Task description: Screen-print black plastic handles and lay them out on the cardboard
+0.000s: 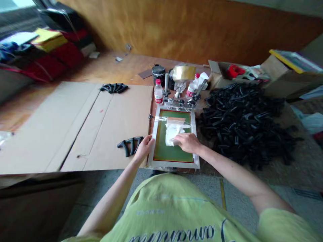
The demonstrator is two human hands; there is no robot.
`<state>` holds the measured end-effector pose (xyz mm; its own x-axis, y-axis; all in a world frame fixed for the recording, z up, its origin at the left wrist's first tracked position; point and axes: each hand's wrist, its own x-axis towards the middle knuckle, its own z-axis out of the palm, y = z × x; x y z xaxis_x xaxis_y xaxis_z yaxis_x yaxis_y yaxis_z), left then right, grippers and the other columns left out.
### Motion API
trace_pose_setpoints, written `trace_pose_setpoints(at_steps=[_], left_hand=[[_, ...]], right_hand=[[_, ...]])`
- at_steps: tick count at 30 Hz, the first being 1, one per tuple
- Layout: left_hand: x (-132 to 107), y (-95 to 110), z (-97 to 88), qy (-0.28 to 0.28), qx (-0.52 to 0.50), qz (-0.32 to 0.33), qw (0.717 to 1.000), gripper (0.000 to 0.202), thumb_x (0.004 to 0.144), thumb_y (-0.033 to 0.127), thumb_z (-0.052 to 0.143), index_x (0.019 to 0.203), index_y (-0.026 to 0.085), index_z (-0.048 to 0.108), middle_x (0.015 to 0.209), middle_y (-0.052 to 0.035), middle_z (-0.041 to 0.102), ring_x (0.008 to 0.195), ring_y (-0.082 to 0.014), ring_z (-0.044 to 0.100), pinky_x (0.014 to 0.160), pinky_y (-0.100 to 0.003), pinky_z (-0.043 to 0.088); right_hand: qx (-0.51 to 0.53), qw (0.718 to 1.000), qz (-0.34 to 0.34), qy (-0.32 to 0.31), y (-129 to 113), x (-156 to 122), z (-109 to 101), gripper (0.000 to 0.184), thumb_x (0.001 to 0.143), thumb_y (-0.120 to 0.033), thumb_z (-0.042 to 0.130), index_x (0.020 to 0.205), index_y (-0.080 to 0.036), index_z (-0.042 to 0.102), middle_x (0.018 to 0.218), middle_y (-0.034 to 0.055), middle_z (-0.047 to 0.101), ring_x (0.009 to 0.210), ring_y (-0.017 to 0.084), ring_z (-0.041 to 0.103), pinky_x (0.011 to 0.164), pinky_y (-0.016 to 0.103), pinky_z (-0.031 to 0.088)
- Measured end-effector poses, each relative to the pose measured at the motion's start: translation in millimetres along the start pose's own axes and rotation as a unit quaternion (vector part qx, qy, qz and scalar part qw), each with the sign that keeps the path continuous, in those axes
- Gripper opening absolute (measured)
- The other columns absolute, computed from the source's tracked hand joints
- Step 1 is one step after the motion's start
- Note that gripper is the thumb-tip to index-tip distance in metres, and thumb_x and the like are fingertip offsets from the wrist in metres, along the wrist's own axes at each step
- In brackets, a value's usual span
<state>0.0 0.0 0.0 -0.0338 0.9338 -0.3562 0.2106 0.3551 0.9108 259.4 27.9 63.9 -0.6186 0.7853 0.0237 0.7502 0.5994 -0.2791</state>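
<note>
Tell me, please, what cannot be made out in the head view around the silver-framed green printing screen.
Head view only:
- Green mesh under the white cloth: hidden by the cloth and the right hand.
- Left hand on the silver frame: the hand hides whether its fingers wrap under the rail.
- Red-capped clear bottle: label too small to read.
- Heap of black plastic parts: lower pieces hidden by upper ones.

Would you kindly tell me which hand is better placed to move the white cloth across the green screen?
The right hand, I'd judge: it rests on the white cloth on the green screen, while the left hand holds the frame's edge.
</note>
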Motion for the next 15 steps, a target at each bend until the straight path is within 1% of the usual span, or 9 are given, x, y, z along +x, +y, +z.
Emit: trace_pose_setpoints(at_steps=[1, 3, 6, 8, 10, 12, 13, 14, 15], left_hand=[[-1, 3, -2.1, -0.003, 0.0, -0.004, 1.0, 0.067, 0.082, 0.057, 0.058, 0.132, 0.013, 0.057, 0.077, -0.0036, 0.067, 0.061, -0.0142, 0.056, 0.052, -0.022, 0.039], [-5, 12, -6.8, -0.009, -0.01, -0.005, 1.0, 0.072, 0.08, 0.057, 0.061, 0.139, 0.016, 0.052, 0.073, -0.0009, 0.065, 0.058, -0.0133, 0.055, 0.049, -0.021, 0.036], [-13, 34, -14.6, -0.015, -0.054, 0.002, 0.998, 0.075, 0.079, 0.057, 0.066, 0.142, 0.019, 0.05, 0.071, 0.001, 0.064, 0.054, -0.0112, 0.052, 0.047, -0.02, 0.034], [-17, 56, -18.4, -0.004, -0.097, 0.027, 0.995, 0.067, 0.079, 0.06, 0.066, 0.131, 0.018, 0.06, 0.072, 0.0001, 0.064, 0.054, -0.0105, 0.053, 0.048, -0.02, 0.036], [-15, 81, -19.4, 0.017, -0.14, 0.071, 0.987, 0.058, 0.081, 0.064, 0.061, 0.111, 0.014, 0.069, 0.072, -0.0012, 0.064, 0.056, -0.0104, 0.055, 0.05, -0.02, 0.039], [-7, 108, -17.7, 0.045, -0.18, 0.13, 0.974, 0.057, 0.083, 0.067, 0.056, 0.1, 0.015, 0.07, 0.074, -0.0024, 0.066, 0.06, -0.0116, 0.059, 0.054, -0.021, 0.044], [-1, 122, -16.4, 0.052, -0.2, 0.16, 0.965, 0.056, 0.084, 0.068, 0.053, 0.1, 0.016, 0.069, 0.077, -0.0031, 0.067, 0.065, -0.0128, 0.062, 0.057, -0.022, 0.047], [6, 136, -15.2, 0.054, -0.218, 0.187, 0.956, 0.056, 0.086, 0.068, 0.052, 0.103, 0.017, 0.067, 0.082, -0.0039, 0.069, 0.071, -0.0143, 0.065, 0.061, -0.023, 0.05], [14, 150, -14.1, 0.05, -0.231, 0.209, 0.949, 0.055, 0.087, 0.067, 0.05, 0.107, 0.018, 0.066, 0.086, -0.0047, 0.07, 0.077, -0.0159, 0.067, 0.065, -0.025, 0.053]], right_hand=[[0.002, 1.0, 0.021, 0.02, 1, 13, -6, 0.016, 0.089, -0.029, 0.065, 0.104, -0.026, 0.071, 0.099, 0.0018, 0.075, 0.091, 0.022, 0.069, 0.074, 0.03, 0.051], [0.008, 0.996, 0.062, 0.062, 4, 37, -19, 0.035, 0.087, -0.028, 0.068, 0.122, -0.029, 0.065, 0.111, 0.0029, 0.073, 0.097, 0.022, 0.068, 0.079, 0.031, 0.051], [0.014, 0.986, 0.118, 0.121, 24, 56, -49, 0.056, 0.086, -0.032, 0.07, 0.139, -0.03, 0.053, 0.114, 0.0054, 0.071, 0.096, 0.023, 0.067, 0.083, 0.034, 0.051], [0.031, 0.972, 0.156, 0.175, 51, 54, -70, 0.055, 0.088, -0.038, 0.066, 0.14, -0.027, 0.053, 0.108, 0.0057, 0.071, 0.091, 0.023, 0.067, 0.082, 0.035, 0.051], [0.056, 0.948, 0.206, 0.238, 84, 41, -81, 0.042, 0.092, -0.041, 0.058, 0.129, -0.022, 0.061, 0.101, 0.0063, 0.072, 0.087, 0.021, 0.066, 0.081, 0.034, 0.049], [0.078, 0.923, 0.269, 0.262, 110, 23, -77, 0.034, 0.095, -0.042, 0.052, 0.113, -0.017, 0.068, 0.094, 0.0083, 0.072, 0.083, 0.021, 0.065, 0.08, 0.033, 0.048], [0.086, 0.917, 0.298, 0.252, 118, 15, -68, 0.034, 0.096, -0.042, 0.05, 0.105, -0.016, 0.069, 0.092, 0.009, 0.072, 0.082, 0.02, 0.064, 0.079, 0.033, 0.048], [0.094, 0.916, 0.317, 0.225, 119, 7, -55, 0.034, 0.096, -0.042, 0.05, 0.099, -0.015, 0.07, 0.09, 0.0091, 0.071, 0.081, 0.02, 0.064, 0.078, 0.033, 0.047], [0.099, 0.922, 0.323, 0.189, 116, 1, -39, 0.033, 0.095, -0.043, 0.051, 0.095, -0.016, 0.07, 0.09, 0.0088, 0.071, 0.081, 0.02, 0.063, 0.078, 0.032, 0.047]])
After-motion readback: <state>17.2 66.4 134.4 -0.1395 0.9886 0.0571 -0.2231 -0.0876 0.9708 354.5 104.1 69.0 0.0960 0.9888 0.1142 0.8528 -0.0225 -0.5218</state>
